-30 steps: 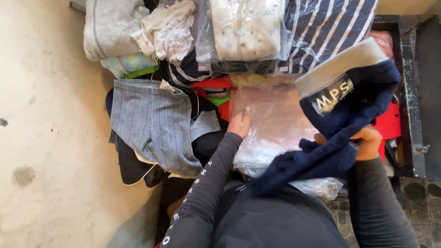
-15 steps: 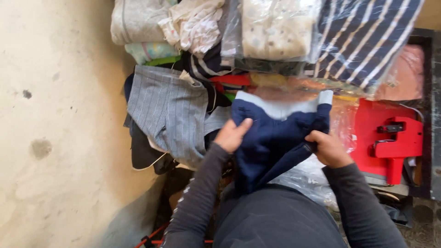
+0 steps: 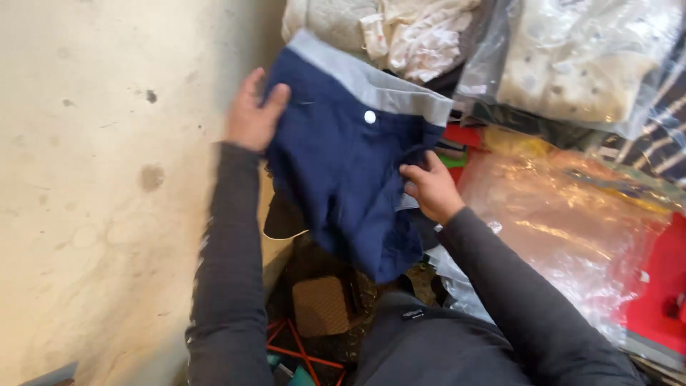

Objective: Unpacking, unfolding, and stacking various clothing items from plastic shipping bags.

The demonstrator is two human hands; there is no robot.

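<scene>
Both hands grip the navy shorts (image 3: 343, 157) — my left hand (image 3: 251, 114) at the waistband corner, my right hand (image 3: 429, 187) lower; the waistband slants up-left to down-right.

Left hand (image 3: 251, 114): fingers curl behind the left edge of the navy shorts (image 3: 343, 161); fingertips hidden by the cloth.
Right hand (image 3: 427, 187): fingertips tucked into a fold on the right side of the shorts; grip detail blurred.
Shorts: lower end in shadow, outline unclear; cover whatever lies behind them.
Clear plastic bag (image 3: 564, 221), right: contents a pinkish blur, kind not readable.
Bagged pale garment (image 3: 582, 61), far right: cut by the top and right edges.
Striped cloth (image 3: 661, 146): only a sliver shows at the right edge.
Red object (image 3: 661, 293), near right: cut by the edge, shape unclear.
Brown pad (image 3: 321, 306), near, in shadow: kind unclear.
</scene>
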